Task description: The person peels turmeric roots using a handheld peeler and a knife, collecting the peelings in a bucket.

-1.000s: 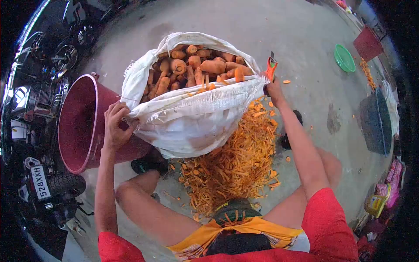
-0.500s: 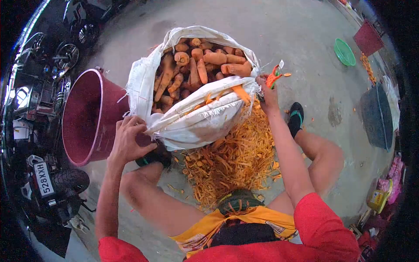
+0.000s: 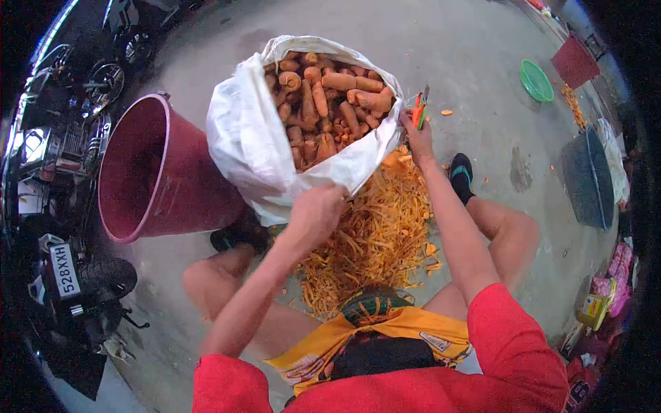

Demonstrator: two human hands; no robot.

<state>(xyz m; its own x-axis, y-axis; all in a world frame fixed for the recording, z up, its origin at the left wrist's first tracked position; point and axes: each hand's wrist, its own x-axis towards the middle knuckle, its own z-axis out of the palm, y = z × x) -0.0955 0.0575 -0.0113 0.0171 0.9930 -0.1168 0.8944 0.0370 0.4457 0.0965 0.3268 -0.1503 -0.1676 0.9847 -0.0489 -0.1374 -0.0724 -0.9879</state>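
Note:
A white woven sack (image 3: 241,131) full of carrots (image 3: 308,103) stands in front of me, its mouth turned toward me. My left hand (image 3: 320,210) is closed on the near edge of its mouth. At the right edge of the sack, my right hand (image 3: 417,138) is closed around a peeler (image 3: 419,110) with an orange and green handle, its metal end pointing up and away. That hand also touches the sack's rim; whether it grips the cloth is hidden. Between my legs lies a heap of carrot peelings (image 3: 372,241), partly behind my left hand.
A large dark red bucket (image 3: 196,179) stands left of the sack. Motorcycles, one with a number plate (image 3: 65,270), line the left side. At right are a green basin (image 3: 536,80), a dark tub (image 3: 587,179) and a red container (image 3: 575,62).
My left hand has moved right and toward the middle with the sack's near edge. The folded flap has come down, baring more carrots. My right hand stays at the right rim, with the peeler turned.

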